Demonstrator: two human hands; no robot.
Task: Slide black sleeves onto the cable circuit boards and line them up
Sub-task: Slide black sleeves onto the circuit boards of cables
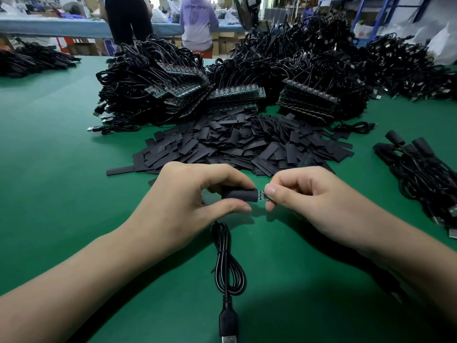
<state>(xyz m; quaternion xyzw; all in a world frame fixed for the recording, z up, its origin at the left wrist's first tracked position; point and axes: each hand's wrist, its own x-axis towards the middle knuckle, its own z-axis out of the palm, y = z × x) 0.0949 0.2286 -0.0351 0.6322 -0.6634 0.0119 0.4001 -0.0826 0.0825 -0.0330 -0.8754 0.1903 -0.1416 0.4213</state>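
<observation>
My left hand [188, 199] pinches a black sleeve [241, 195] between thumb and fingers, just above the green table. My right hand [309, 194] pinches the end of a small green circuit board [262, 196]. The board sticks out of the sleeve's right end, with most of it inside the sleeve. The board's black cable [226, 258] hangs down from my hands and lies coiled toward me, ending in a USB plug [228, 323]. A heap of loose black sleeves [242, 144] lies just beyond my hands.
Stacks of unsleeved boards with tangled cables [168, 92] stand behind the sleeve heap. A row of sleeved cables [420, 169] lies at the right. More cable piles [32, 58] sit at the far left. Two people [195, 23] stand at the back.
</observation>
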